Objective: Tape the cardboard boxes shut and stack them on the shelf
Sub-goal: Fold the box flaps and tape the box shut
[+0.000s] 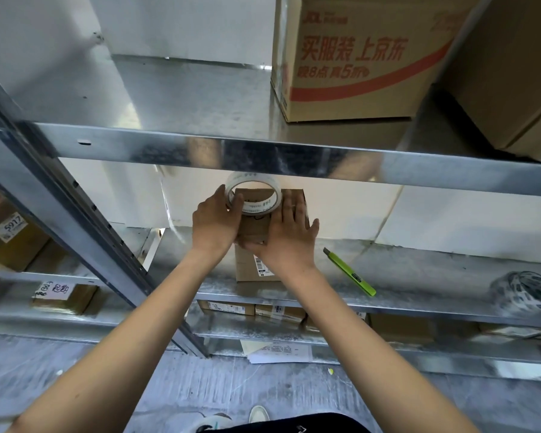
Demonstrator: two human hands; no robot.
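On the middle shelf [419, 276] the small cardboard box [253, 270] stands right under both hands, left hand [214, 225] gripping the tape roll [253, 195] over its far edge, right hand [289, 232] spread flat on top.

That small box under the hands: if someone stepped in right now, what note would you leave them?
Left hand grips the tape roll over the small cardboard box.
Right hand lies flat on the box top, fingers straight, pressing it down.
The box stands on the middle shelf; a green utility knife lies to its right.
Done: box closed, tape at the top.
Left: finish taping, cut, then stack it.
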